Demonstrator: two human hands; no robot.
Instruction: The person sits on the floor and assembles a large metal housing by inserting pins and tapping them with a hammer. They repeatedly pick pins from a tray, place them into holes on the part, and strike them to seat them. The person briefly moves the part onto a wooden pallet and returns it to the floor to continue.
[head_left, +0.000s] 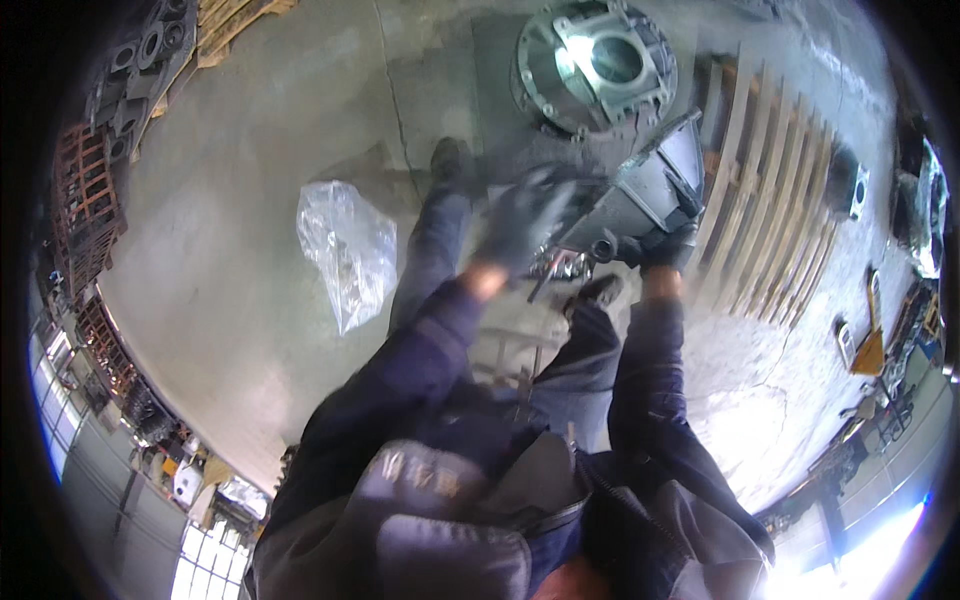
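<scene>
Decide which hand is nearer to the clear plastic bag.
Left: the left hand is apart from the bag, to its right; the right hand is farther right, at the grey metal part.

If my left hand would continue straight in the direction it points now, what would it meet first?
Probably the round metal casing, ahead and slightly right of the left hand. The hand is blurred and depth is unclear, so it might pass above instead.

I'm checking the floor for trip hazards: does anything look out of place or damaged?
Yes: a crumpled, clear plastic bag lies loose on the grey concrete floor, left of the person's dark-trousered left leg, like stray packaging. A thin, dark, jagged line in the floor ahead looks like a crack.
</scene>
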